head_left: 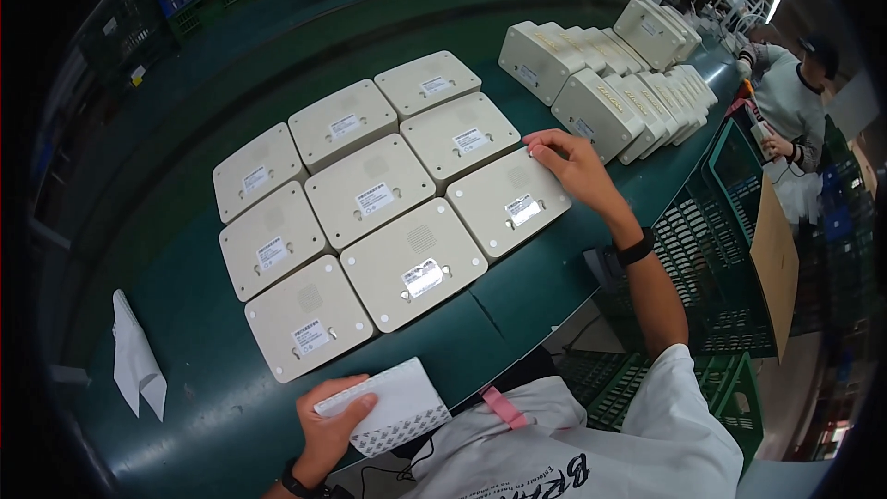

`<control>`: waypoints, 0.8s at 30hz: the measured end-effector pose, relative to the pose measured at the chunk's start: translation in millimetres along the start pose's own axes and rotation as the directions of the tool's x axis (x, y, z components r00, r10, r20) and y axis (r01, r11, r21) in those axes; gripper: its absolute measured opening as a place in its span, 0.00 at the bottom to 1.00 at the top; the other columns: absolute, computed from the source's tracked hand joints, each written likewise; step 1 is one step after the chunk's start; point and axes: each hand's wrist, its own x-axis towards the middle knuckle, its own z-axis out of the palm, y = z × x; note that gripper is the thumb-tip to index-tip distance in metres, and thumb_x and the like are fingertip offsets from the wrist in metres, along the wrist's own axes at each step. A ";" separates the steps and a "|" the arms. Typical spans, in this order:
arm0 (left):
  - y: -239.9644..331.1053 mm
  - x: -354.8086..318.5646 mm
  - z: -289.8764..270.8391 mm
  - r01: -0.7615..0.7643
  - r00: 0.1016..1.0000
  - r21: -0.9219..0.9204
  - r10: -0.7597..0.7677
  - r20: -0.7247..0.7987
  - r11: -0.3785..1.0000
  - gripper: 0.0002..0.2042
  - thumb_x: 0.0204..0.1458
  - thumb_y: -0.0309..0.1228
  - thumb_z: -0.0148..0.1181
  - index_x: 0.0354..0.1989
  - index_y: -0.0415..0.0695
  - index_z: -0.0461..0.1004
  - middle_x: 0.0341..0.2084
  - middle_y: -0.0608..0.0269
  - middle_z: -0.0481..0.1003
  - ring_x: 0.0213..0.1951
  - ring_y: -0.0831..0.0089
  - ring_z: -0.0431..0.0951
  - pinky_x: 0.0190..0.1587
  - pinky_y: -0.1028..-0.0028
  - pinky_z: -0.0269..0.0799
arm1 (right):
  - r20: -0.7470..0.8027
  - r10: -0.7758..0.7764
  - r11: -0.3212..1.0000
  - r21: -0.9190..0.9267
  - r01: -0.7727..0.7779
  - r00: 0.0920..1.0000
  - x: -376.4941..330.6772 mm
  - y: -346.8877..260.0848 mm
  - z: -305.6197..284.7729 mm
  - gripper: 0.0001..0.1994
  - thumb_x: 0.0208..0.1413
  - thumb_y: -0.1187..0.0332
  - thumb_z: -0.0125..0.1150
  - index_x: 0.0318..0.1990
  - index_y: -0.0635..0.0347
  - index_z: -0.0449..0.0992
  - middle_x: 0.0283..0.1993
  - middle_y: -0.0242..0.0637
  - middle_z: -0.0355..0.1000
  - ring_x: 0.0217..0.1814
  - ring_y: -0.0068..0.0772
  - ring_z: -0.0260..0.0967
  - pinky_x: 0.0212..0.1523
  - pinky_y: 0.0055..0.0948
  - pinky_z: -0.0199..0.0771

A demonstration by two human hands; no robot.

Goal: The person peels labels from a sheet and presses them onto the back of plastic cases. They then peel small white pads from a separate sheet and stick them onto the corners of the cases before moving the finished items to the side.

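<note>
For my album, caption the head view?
Left hand holds a patterned white sheet; right hand touches one beige case among many.

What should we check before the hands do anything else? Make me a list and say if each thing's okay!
1. Left hand has the folded white sheet: ok, the thumb lies on top.
2. Right hand is at the near row's right-end box: ok, its fingertips are at a far corner.
3. That fingertip is pressing down: cannot tell.
4. All nine flat boxes have white corner dots: not ok, the centre box shows dark corner spots.
5. The other white sheet is clear of the boxes: ok, it lies off to the left.
</note>
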 end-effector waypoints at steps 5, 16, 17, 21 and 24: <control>7.8 18.4 34.7 -0.035 0.987 0.055 0.025 0.159 0.998 0.12 0.51 0.24 0.71 0.43 0.35 0.82 0.35 0.58 0.83 0.36 0.76 0.81 0.41 0.75 0.77 | 0.002 0.067 0.997 0.023 -0.067 0.998 -4.0 -1.0 2.6 0.10 0.65 0.67 0.59 0.45 0.65 0.79 0.48 0.33 0.79 0.47 0.20 0.71 0.49 0.22 0.72; 9.3 45.3 72.0 -0.141 0.923 0.052 0.113 0.368 0.989 0.13 0.51 0.24 0.72 0.45 0.35 0.82 0.38 0.56 0.84 0.37 0.77 0.82 0.43 0.76 0.78 | 0.055 0.053 0.986 0.158 -0.061 0.997 0.0 5.2 -1.4 0.09 0.66 0.68 0.59 0.44 0.65 0.79 0.49 0.34 0.78 0.48 0.20 0.70 0.51 0.22 0.71; 9.8 45.5 71.7 -0.147 0.921 0.052 0.118 0.371 0.988 0.13 0.51 0.24 0.72 0.44 0.35 0.82 0.38 0.56 0.84 0.37 0.76 0.83 0.42 0.76 0.78 | 0.063 0.050 0.979 0.193 -0.061 0.997 0.5 6.1 -2.6 0.09 0.66 0.68 0.59 0.43 0.65 0.79 0.49 0.34 0.77 0.48 0.20 0.70 0.52 0.22 0.70; 6.7 43.0 70.0 -0.160 0.917 0.059 0.126 0.378 0.985 0.12 0.50 0.23 0.73 0.44 0.35 0.82 0.38 0.54 0.84 0.36 0.75 0.83 0.42 0.75 0.79 | 0.077 0.049 0.964 0.258 -0.067 0.996 -0.1 7.5 -0.4 0.09 0.66 0.67 0.58 0.42 0.65 0.78 0.49 0.34 0.77 0.48 0.20 0.69 0.53 0.23 0.68; 4.7 42.0 69.9 -0.175 0.913 0.061 0.139 0.383 0.983 0.12 0.50 0.22 0.73 0.43 0.35 0.82 0.38 0.53 0.84 0.36 0.74 0.84 0.41 0.75 0.80 | 0.076 0.047 0.962 0.265 -0.066 0.996 -0.6 8.0 -1.3 0.09 0.66 0.67 0.58 0.42 0.65 0.78 0.49 0.34 0.77 0.48 0.20 0.69 0.53 0.22 0.68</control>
